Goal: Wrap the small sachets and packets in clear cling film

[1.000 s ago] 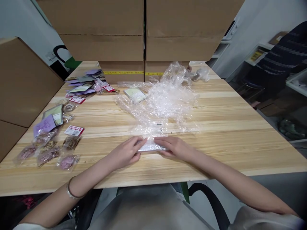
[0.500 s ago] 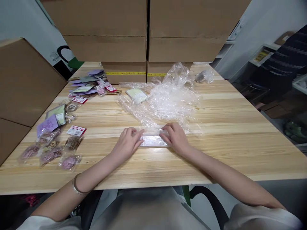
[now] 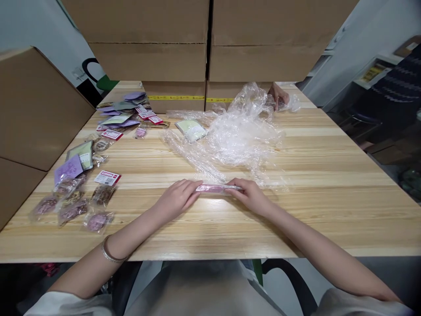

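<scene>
Between my hands, near the table's front, lies a narrow flat packet (image 3: 214, 188) in clear plastic, with pink showing inside. My left hand (image 3: 179, 197) pinches its left end, and my right hand (image 3: 248, 194) grips the right end between thumb and fingers. What exactly the wrapping holds I cannot make out. Just beyond my fingers spreads a crumpled heap of clear plastic film (image 3: 241, 131). A pale green packet (image 3: 191, 130) rests by the heap's left side.
Purple and green packets (image 3: 123, 112) are piled at the back left; several small bagged items (image 3: 97, 221) lie in front of them. Tall cardboard boxes (image 3: 148, 61) stand at the back, another box (image 3: 42, 114) at left. Another person's hand (image 3: 279, 95) touches a small plastic bag (image 3: 292, 103).
The packet has been turned, its white labelled face giving way to a narrow pink one. Both my hands stay at its ends. Another person's hand has come in at the back right.
</scene>
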`<state>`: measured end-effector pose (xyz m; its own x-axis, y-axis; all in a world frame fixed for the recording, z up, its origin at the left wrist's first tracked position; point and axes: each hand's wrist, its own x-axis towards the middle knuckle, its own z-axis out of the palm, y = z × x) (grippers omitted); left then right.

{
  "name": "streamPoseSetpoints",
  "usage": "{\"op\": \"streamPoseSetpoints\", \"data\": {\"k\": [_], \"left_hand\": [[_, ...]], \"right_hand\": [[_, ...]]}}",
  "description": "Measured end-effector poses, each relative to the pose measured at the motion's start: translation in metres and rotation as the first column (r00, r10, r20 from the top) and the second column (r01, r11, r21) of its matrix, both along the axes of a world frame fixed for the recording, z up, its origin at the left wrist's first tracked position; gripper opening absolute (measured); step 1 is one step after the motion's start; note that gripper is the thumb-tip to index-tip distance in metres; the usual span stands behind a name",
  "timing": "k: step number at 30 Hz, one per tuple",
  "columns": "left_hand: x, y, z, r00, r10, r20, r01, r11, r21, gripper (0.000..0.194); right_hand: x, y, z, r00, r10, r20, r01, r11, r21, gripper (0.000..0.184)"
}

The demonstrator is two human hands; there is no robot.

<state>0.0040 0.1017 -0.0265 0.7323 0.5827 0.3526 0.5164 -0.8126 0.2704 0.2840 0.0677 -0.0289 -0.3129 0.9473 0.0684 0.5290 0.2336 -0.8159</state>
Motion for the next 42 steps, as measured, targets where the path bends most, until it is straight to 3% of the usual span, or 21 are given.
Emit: {"op": "streamPoseSetpoints", "data": {"k": [3, 6, 9, 11, 13, 16, 20, 23, 25, 27, 30, 35, 39, 42], "left_hand": [[0.005, 0.0, -0.002, 0.995, 0.047, -0.088, -0.046, 0.999, 0.004, 0.041], [0.012, -0.002, -0.001, 0.97, 0.17, -0.172, -0.156, 0.983, 0.092, 0.046], [0.019, -0.005, 0.001, 0.94, 0.275, -0.2, -0.229, 0.947, 0.224, 0.044], [0.023, -0.008, 0.001, 0.934, 0.278, -0.224, -0.22, 0.942, 0.252, 0.047], [0.026, -0.01, 0.0, 0.931, 0.273, -0.24, -0.221, 0.949, 0.223, 0.049], [0.029, -0.011, -0.006, 0.949, 0.215, -0.23, -0.19, 0.974, 0.127, 0.057], [0.026, -0.01, -0.015, 0.979, 0.072, -0.192, -0.069, 0.997, 0.022, 0.072], [0.023, -0.006, -0.018, 0.989, 0.039, -0.143, -0.039, 0.999, 0.008, 0.075], [0.021, -0.002, -0.019, 0.993, 0.049, -0.111, -0.043, 0.997, 0.059, 0.073], [0.019, 0.002, -0.016, 0.994, 0.043, -0.098, -0.03, 0.991, 0.133, 0.07], [0.017, 0.006, -0.008, 0.995, 0.014, -0.095, 0.008, 0.973, 0.233, 0.068], [0.016, 0.007, 0.006, 0.995, 0.042, -0.085, -0.01, 0.942, 0.336, 0.067], [0.018, 0.003, 0.008, 0.995, 0.066, -0.073, -0.044, 0.961, 0.272, 0.066], [0.021, -0.003, 0.007, 0.993, 0.11, 0.042, -0.114, 0.986, 0.122, 0.07]], "right_hand": [[-0.004, 0.002, 0.0, 0.996, -0.087, -0.022, 0.085, 0.993, -0.086, 0.033], [-0.008, 0.002, -0.001, 0.981, -0.19, 0.027, 0.191, 0.98, -0.055, 0.035], [-0.011, -0.001, -0.002, 0.939, -0.267, 0.214, 0.221, 0.951, 0.218, 0.029], [-0.013, -0.005, -0.002, 0.894, -0.287, 0.343, 0.123, 0.895, 0.428, 0.026], [-0.017, -0.009, -0.002, 0.875, -0.207, 0.438, -0.036, 0.874, 0.484, 0.035], [-0.026, -0.011, 0.003, 0.862, -0.078, 0.501, -0.124, 0.925, 0.358, 0.058], [-0.035, -0.002, 0.018, 0.871, -0.072, 0.486, 0.07, 0.997, 0.023, 0.062], [-0.033, 0.007, 0.026, 0.937, -0.014, 0.349, 0.11, 0.961, -0.254, 0.056], [-0.028, 0.012, 0.026, 0.991, -0.015, 0.135, 0.069, 0.914, -0.4, 0.047], [-0.023, 0.014, 0.023, 0.995, -0.048, -0.092, -0.006, 0.86, -0.511, 0.043], [-0.019, 0.012, 0.021, 0.956, -0.087, -0.281, -0.093, 0.817, -0.569, 0.04], [-0.02, 0.008, 0.028, 0.926, -0.015, -0.378, -0.204, 0.821, -0.533, 0.038], [-0.021, 0.004, 0.038, 0.94, 0.013, -0.342, -0.197, 0.838, -0.51, 0.034], [-0.02, 0.002, 0.043, 0.935, 0.029, -0.353, -0.209, 0.851, -0.482, 0.033]]}}
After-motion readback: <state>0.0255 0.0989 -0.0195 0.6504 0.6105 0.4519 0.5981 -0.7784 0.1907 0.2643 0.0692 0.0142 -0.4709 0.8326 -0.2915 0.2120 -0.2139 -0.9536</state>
